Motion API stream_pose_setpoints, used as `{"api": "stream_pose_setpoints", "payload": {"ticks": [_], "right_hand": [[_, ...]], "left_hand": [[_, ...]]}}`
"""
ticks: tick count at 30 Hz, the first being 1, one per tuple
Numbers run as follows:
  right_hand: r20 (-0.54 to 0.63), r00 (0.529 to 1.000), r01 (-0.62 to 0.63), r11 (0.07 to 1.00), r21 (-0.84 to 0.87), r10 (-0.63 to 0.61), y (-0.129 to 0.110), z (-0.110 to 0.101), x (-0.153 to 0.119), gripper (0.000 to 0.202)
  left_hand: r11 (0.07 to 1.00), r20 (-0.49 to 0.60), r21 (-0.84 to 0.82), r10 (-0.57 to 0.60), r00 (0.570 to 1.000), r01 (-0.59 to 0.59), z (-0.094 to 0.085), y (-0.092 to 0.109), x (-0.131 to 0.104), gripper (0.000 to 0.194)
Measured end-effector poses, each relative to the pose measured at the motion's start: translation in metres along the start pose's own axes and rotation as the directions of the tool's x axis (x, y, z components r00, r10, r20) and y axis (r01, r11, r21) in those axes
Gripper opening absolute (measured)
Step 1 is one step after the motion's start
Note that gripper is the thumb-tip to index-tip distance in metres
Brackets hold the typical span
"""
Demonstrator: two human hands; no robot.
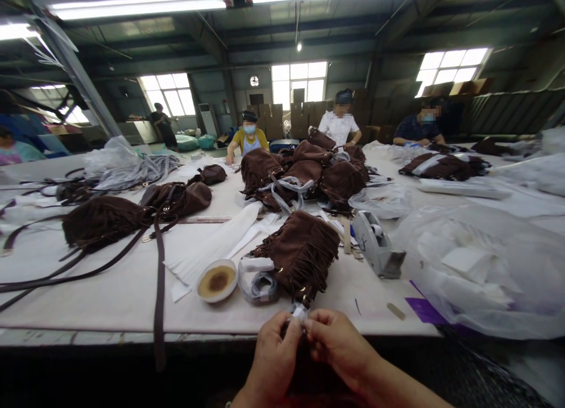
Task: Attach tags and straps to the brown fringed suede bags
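A brown fringed bag (pixel 304 246) lies on the pale table (pixel 110 302) in front of me, its near end close to the table's front edge. At that end, a small white wrapping (pixel 299 311) sits between my hands. My left hand (pixel 274 352) pinches it from the left, thumb and fingers together. From the right, my right hand (pixel 338 346) closes its thumb and forefinger on the same piece; its other fingers are curled. What lies inside the wrapping is too small to tell.
Left of the bag are a round dish (pixel 217 280) and a clear container (pixel 258 281). A grey tape dispenser (pixel 378 246) and a large plastic bag (pixel 481 272) lie right. Beyond is a brown bag pile (pixel 304 172). Several people are across the table; straps (pixel 159 290) hang over the front edge.
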State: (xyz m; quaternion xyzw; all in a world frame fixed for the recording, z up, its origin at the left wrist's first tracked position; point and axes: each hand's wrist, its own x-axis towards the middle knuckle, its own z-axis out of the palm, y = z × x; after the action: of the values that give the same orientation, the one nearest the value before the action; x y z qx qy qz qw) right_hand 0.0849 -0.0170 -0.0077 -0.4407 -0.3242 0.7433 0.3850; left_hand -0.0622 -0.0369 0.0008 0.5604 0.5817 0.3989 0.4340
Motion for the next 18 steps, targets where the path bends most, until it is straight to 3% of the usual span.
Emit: {"api": "stream_pose_setpoints", "payload": {"ticks": [6, 13, 18], "right_hand": [[0.015, 0.992, 0.129, 0.990, -0.048, -0.129, 0.008, -0.001, 0.004, 0.043], [0.087, 0.977, 0.205, 0.967, -0.151, -0.193, -0.004, -0.001, 0.003, 0.041], [0.055, 0.986, 0.166, 0.943, -0.287, -0.157, -0.007, -0.001, 0.010, 0.038]], "left_hand": [[0.948, 0.072, -0.279, -0.137, 0.988, 0.151, 0.005, -0.008, 0.001, 0.046], [0.827, 0.156, -0.499, -0.208, 0.966, 0.259, 0.006, -0.005, 0.004, 0.048], [0.739, 0.187, -0.594, -0.257, 0.948, 0.317, 0.006, -0.007, 0.006, 0.046]]}}
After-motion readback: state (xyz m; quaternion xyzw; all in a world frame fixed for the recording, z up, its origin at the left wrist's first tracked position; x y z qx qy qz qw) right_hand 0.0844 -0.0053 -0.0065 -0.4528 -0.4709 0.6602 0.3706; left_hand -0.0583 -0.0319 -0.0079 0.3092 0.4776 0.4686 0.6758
